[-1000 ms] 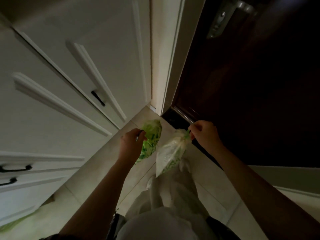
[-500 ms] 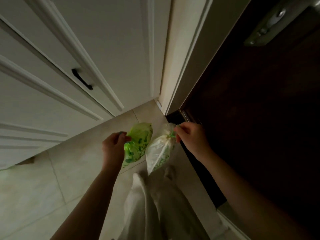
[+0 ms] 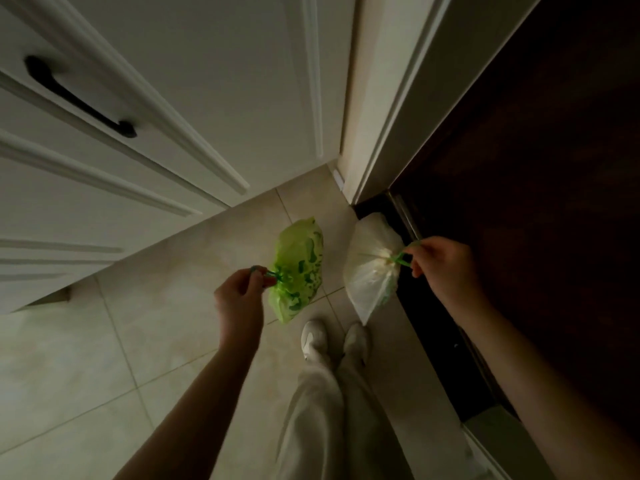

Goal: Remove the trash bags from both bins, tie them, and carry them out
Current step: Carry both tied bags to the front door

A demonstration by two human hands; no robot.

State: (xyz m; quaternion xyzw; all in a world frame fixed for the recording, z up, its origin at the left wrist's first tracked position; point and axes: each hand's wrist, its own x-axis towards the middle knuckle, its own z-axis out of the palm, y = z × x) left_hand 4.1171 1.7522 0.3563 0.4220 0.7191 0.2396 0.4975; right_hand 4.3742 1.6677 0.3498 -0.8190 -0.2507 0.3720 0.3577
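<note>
A small green patterned trash bag [image 3: 299, 268] hangs above the tiled floor, pinched by its green tie in my left hand [image 3: 239, 299]. A white translucent trash bag [image 3: 370, 271], tied shut at the neck with a green drawstring, hangs to its right. My right hand [image 3: 440, 268] grips that drawstring. The white bag's far side sits against the base of the dark door. Both bags are held in front of my feet. No bins are in view.
A dark wooden door [image 3: 536, 185] fills the right side, shut in its pale frame [image 3: 381, 98]. White cabinet doors [image 3: 173, 98] with a black handle [image 3: 79, 98] stand on the left. My white shoes [image 3: 315, 337] rest on the beige tiles.
The camera has tilted down and closer to the cabinets. Both hands have spread apart and lowered, so the two bags hang further from each other. The white bag now reaches the door's base.
</note>
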